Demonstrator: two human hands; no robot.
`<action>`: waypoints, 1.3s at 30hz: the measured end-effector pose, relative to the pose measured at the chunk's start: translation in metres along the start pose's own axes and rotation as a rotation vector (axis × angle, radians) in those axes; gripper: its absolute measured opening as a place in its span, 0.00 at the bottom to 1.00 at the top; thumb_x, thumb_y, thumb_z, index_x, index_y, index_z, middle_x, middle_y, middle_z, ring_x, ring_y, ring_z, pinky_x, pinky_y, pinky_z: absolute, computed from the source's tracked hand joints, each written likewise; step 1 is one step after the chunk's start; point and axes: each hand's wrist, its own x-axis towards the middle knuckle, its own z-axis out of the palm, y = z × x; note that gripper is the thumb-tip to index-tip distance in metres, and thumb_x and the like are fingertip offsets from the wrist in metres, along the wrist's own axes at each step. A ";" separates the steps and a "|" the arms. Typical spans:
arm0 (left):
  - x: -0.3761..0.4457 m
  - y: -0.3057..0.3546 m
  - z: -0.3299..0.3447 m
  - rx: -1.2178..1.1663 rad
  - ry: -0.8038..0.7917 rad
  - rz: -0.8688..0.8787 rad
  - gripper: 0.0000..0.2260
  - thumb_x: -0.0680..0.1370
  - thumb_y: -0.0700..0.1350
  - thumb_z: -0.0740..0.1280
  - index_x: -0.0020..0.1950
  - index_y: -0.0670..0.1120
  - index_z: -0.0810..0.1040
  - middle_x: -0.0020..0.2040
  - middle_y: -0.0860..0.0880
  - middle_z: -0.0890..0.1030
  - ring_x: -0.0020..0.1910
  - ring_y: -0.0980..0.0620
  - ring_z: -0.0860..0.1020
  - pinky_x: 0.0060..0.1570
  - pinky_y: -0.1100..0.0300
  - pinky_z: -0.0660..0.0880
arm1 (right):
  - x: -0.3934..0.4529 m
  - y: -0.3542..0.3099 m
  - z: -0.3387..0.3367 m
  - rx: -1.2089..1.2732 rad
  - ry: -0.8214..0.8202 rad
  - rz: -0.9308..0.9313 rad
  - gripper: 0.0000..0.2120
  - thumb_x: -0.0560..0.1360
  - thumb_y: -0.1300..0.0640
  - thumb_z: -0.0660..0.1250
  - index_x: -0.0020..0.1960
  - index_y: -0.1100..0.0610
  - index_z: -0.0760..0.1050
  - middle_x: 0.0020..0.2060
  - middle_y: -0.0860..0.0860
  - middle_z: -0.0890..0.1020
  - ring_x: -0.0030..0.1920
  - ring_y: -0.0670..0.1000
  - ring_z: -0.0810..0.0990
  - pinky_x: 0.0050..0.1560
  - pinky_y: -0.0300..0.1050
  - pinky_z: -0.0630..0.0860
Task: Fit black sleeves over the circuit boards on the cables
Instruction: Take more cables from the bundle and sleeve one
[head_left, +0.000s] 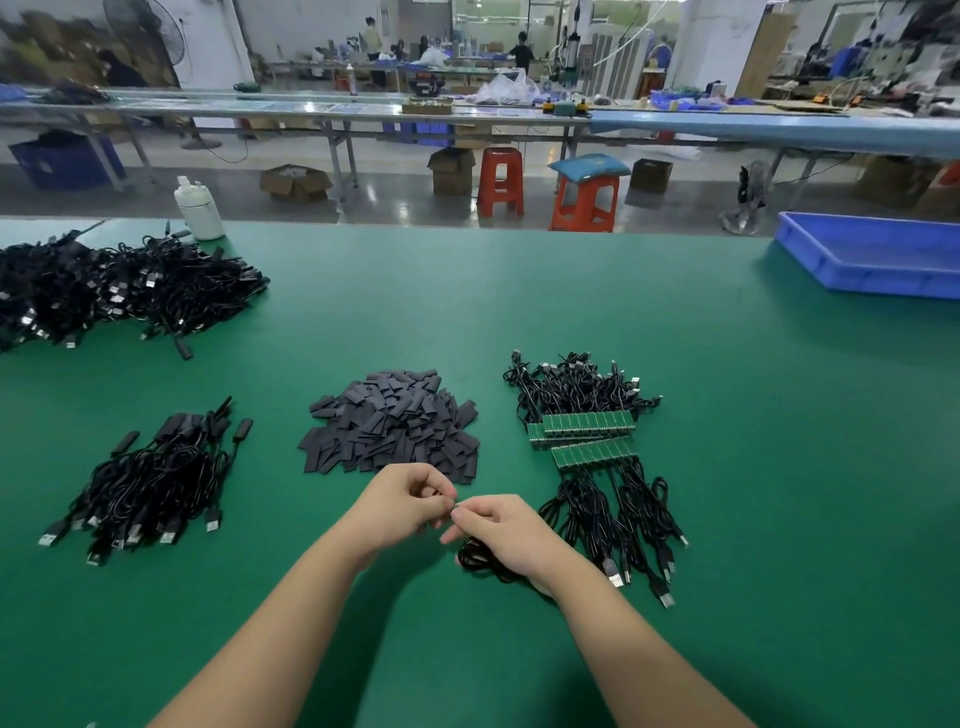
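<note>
A heap of flat black sleeves (390, 422) lies in the middle of the green table. To its right sit cables with bare green circuit boards (584, 434) in rows. My left hand (402, 501) and my right hand (501, 530) meet just in front of the sleeve heap. Both pinch a small dark piece between their fingertips; the fingers hide most of it. A coiled black cable (480, 564) hangs under my right hand. At the left lies a bundle of cables with sleeves fitted (156, 483).
A large pile of black cables (104, 291) fills the far left, with a white bottle (199, 208) behind it. A blue plastic tray (878, 254) stands at the far right. Beyond the table edge are red stools (501, 179) and further benches.
</note>
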 end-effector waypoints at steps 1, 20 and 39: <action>0.001 -0.001 0.001 -0.027 0.005 -0.003 0.04 0.76 0.32 0.69 0.43 0.40 0.80 0.32 0.45 0.78 0.29 0.54 0.75 0.31 0.62 0.70 | 0.001 0.002 0.002 0.046 0.017 -0.004 0.09 0.81 0.52 0.65 0.49 0.52 0.84 0.44 0.47 0.87 0.44 0.46 0.85 0.52 0.42 0.79; 0.018 -0.082 -0.014 0.661 0.443 -0.090 0.18 0.78 0.55 0.67 0.66 0.49 0.77 0.60 0.52 0.73 0.52 0.52 0.76 0.49 0.56 0.75 | 0.005 0.031 0.012 0.042 0.325 0.043 0.10 0.81 0.63 0.63 0.59 0.55 0.80 0.43 0.48 0.85 0.37 0.46 0.85 0.46 0.40 0.82; 0.012 -0.067 -0.029 0.466 0.413 -0.195 0.06 0.75 0.48 0.73 0.39 0.51 0.78 0.39 0.53 0.81 0.40 0.53 0.78 0.42 0.57 0.75 | -0.003 0.029 0.010 -0.221 0.265 0.017 0.11 0.82 0.58 0.59 0.54 0.52 0.80 0.27 0.38 0.77 0.22 0.40 0.67 0.26 0.32 0.64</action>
